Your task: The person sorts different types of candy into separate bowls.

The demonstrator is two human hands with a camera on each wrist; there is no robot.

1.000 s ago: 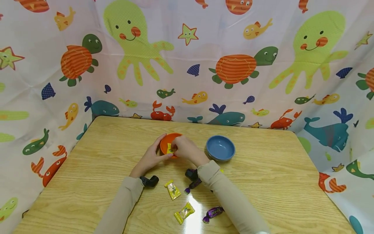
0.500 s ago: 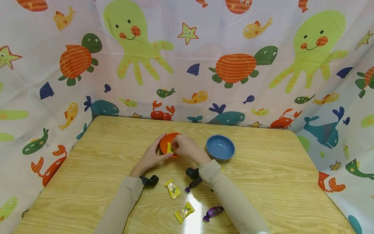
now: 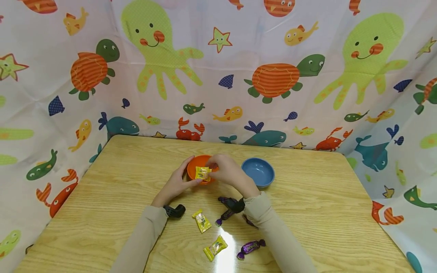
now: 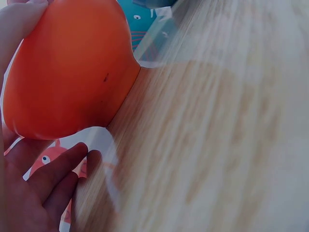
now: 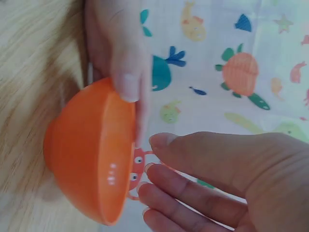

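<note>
finding: the right hand (image 3: 229, 171) is at the right side of the orange bowl (image 3: 199, 161). right wrist view shows its thumb and fingertips narrowly apart, with nothing between them. that grip is unloaded.

the left hand (image 3: 177, 182) holds the same bowl from the left, thumb at the near rim, fingers round the far left side. the bowl is upright on the bench (image 3: 317, 193).

a yellow sweet (image 3: 203, 173) lies in the bowl, directly left of the right fingertips, long axis roughly left to right, one end towards them. contents beneath it cannot be told.

loose items all lie on the near side of the right hand. the upper yellow packet (image 3: 201, 221) runs far left to near right; the lower yellow packet (image 3: 216, 248) runs near left to far right, as does the purple sweet (image 3: 250, 247). other purple wrappers (image 3: 225, 216) lie nearer the right wrist, partly covered. judged by position, the right hand is the free one and the closer to these.

the blue bowl (image 3: 258, 173) stands just right of it.
</note>
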